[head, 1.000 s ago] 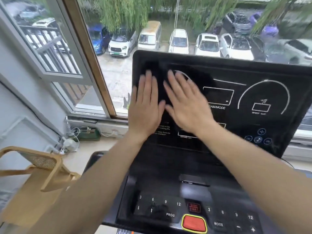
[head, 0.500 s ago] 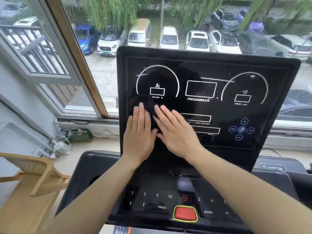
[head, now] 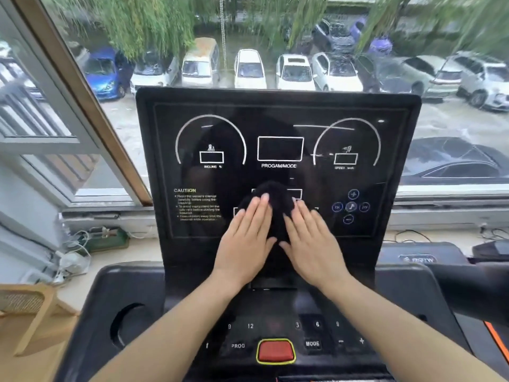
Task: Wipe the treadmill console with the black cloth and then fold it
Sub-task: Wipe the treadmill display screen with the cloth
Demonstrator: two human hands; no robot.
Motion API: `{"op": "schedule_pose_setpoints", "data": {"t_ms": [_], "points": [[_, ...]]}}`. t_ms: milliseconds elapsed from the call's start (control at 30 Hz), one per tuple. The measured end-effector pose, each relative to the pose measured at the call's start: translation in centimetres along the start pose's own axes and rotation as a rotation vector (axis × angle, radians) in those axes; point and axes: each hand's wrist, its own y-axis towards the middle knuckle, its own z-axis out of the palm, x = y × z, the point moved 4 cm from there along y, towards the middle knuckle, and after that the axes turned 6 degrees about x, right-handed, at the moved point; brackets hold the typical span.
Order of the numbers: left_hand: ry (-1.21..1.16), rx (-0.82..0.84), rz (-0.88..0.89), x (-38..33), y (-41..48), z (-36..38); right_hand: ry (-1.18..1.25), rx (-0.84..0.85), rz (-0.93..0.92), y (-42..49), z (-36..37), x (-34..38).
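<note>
The treadmill console (head: 278, 119) is an upright black panel with white dial outlines and a "PROGAM/MODE" box. A bunched black cloth (head: 272, 194) lies against its lower middle, hard to tell apart from the dark screen. My left hand (head: 245, 238) presses flat on the cloth's left side, fingers straight and together. My right hand (head: 311, 241) presses flat on its right side, fingers angled up and left. Cloth shows above the fingertips and between the hands; the rest is hidden under my palms.
Below the screen is a button deck with a red stop button (head: 275, 350) and a cup recess (head: 124, 323) on the left. A wooden chair (head: 30, 312) stands at the lower left. Cables and a power strip (head: 80, 244) lie on the sill under the window.
Both hands have slid the cloth from the console's upper left down and rightward to its lower middle. The left dial and the caution text are now uncovered.
</note>
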Motion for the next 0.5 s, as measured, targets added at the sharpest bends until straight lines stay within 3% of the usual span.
{"op": "schedule_pose_setpoints", "data": {"t_ms": [133, 267, 367, 500], "points": [[0.055, -0.068, -0.114, 2.1, 3.3, -2.8, -0.057, -0.124, -0.044, 4.3, -3.5, -1.2], [0.042, -0.178, -0.241, 2.0, 12.4, -9.0, -0.051, -0.228, 0.178, 9.5, -9.8, -8.3], [0.068, -0.191, -0.114, -1.6, 14.7, -9.4, 0.050, -0.195, 0.302, 7.3, -8.5, -11.9], [0.075, -0.075, 0.121, -6.5, 9.1, -3.4, 0.138, -0.064, 0.345, -0.5, -1.4, -10.2]]}}
